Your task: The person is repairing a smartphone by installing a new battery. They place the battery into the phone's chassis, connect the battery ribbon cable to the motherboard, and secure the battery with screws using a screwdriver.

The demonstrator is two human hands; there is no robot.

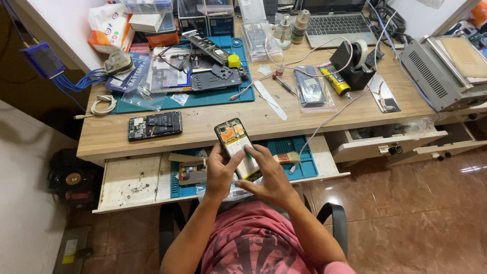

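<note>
Cluttered wooden worktop (213, 122) w/ open drawer below; opened phone (237, 148) is held above it, long axis tilted up-left; left hand (219, 171) is wrapped on its left edge, right hand (271, 178) lies nearer its lower end, fingers (259, 152) pressed on the battery.

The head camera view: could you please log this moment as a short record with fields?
Setting: wooden desk with open drawers
Left hand: grips the opened phone from the side
Right hand: fingers on the opened phone's lower part
Phone state: back cover off, insides showing
On desk: second opened phone, teal work mat, tape dispenser, laptop
In drawer: brush
</note>
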